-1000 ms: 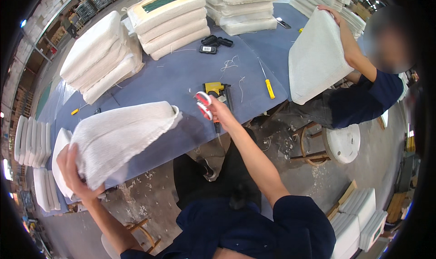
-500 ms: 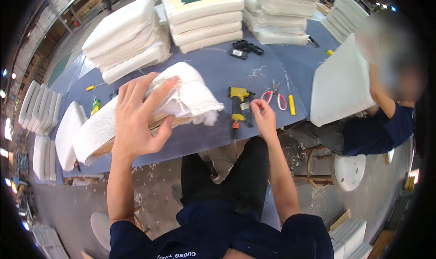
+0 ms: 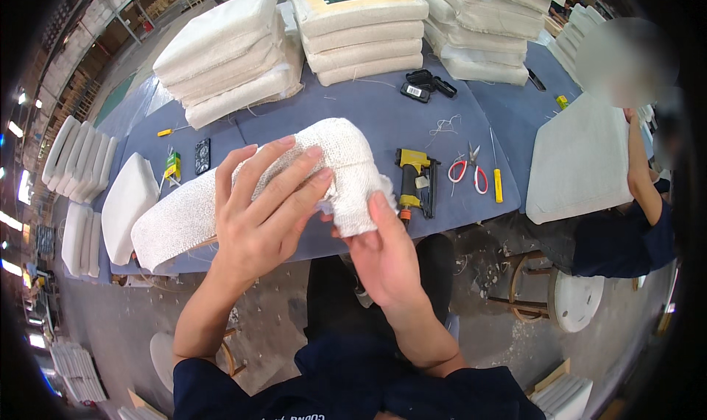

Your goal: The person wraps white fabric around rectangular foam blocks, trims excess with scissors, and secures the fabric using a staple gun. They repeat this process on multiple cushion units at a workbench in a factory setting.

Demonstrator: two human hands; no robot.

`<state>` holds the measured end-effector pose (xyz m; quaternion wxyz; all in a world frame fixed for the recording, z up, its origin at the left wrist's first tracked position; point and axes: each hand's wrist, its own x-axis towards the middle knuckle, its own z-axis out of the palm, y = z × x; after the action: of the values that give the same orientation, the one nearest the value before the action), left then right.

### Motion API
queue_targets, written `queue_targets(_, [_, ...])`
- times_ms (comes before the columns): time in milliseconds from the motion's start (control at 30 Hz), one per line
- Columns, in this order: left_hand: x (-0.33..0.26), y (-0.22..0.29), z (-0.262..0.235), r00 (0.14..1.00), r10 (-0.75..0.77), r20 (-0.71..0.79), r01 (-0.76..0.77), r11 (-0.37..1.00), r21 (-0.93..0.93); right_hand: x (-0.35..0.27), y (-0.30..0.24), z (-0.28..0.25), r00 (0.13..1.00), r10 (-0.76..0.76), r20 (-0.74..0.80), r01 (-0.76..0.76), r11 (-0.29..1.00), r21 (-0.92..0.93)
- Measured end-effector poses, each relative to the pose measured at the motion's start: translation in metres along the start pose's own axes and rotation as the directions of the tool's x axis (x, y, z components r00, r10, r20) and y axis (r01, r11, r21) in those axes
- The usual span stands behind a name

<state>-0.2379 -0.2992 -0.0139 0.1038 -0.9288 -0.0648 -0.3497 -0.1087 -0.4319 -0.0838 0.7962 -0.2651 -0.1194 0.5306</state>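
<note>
A long curved upholstered piece (image 3: 177, 225) covered in white woven fabric is held across the front of the table, its bent end pointing to the right. My left hand (image 3: 265, 214) lies over its middle, fingers draped across the fabric and the thumb out of sight. At the bent end, my right hand (image 3: 387, 261) pinches the fabric edge, thumb on the outside and fingers curled beneath. Just beyond my right hand lies a yellow and black staple gun (image 3: 416, 180). Scissors (image 3: 469, 171) with red and white handles and a yellow-handled pointed tool (image 3: 498, 184) lie to its right.
Stacks of white cushions (image 3: 364, 44) line the far side of the blue-covered table (image 3: 361, 99). A curved white panel (image 3: 129, 199) stands at left, near a black phone (image 3: 202, 155). On the right, a person holds a large white cushion (image 3: 578, 158) beside a round stool (image 3: 578, 302).
My right hand has left the staple gun's side and moved left onto the piece's fabric end. My left hand has slid right along the piece. The whole view has shifted slightly.
</note>
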Motion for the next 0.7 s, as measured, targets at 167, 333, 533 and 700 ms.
queue_targets(167, [0.007, -0.024, -0.004, 0.996, 0.019, -0.085, -0.037, 0.976, -0.215, 0.016, 0.057, -0.04, 0.958, -0.198, 0.208, 0.227, 0.966, -0.127])
queue_targets(333, [0.003, -0.033, -0.003, 0.994, 0.094, -0.06, -0.108, 0.942, -0.318, 0.027, 0.05, -0.042, 0.975, -0.157, 0.156, 0.165, 0.986, -0.039])
queue_targets(533, [-0.009, -0.014, -0.006, 0.991, 0.133, -0.02, -0.133, 0.949, -0.287, 0.004, 0.034, -0.025, 1.0, -0.03, -0.005, 0.03, 0.996, 0.081])
queue_targets(700, [-0.008, 0.002, -0.008, 0.993, 0.103, -0.051, -0.114, 0.948, -0.297, -0.001, 0.07, -0.04, 0.958, -0.285, 0.026, 0.285, 0.958, -0.003])
